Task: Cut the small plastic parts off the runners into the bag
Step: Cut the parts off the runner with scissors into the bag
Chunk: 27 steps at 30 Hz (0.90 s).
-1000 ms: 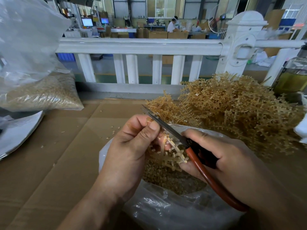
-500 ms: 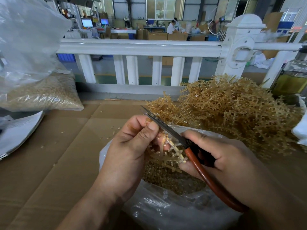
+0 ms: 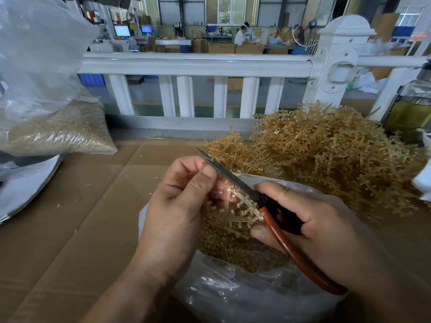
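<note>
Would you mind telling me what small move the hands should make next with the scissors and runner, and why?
Probably squeeze the scissors to snip the next parts. The left hand pinches a runner that carries attached parts above the open bag, and the right hand holds the scissors right against that runner, so cut pieces should drop into it.
</note>
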Motion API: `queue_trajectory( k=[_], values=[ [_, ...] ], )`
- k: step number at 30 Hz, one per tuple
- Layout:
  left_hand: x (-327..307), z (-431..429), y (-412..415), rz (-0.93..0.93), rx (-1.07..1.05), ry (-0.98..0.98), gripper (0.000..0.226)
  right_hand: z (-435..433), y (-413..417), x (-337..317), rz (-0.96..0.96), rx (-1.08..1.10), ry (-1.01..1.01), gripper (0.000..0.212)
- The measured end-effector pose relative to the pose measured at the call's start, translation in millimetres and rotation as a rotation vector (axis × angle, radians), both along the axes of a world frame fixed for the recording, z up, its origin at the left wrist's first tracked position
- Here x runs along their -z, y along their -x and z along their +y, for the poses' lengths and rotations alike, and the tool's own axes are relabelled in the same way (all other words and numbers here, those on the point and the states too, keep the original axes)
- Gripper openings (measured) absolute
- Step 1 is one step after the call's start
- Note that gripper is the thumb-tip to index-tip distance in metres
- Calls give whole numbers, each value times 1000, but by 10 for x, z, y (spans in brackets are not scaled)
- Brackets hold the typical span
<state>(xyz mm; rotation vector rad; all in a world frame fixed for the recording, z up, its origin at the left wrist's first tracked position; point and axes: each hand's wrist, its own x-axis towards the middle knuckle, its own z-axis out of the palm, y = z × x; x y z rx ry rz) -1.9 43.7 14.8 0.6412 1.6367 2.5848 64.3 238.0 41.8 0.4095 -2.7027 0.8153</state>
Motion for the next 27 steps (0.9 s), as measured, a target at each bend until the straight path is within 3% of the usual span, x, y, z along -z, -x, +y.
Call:
queue_trajectory(
  k=[14,27],
  values=[
    [11,5,32,79,-24,58,13,56,16,17,49,-45,-1,49],
    [-19,4,1,32,-19,49,12,14,1,3,50,-11,-12,44]
  ],
)
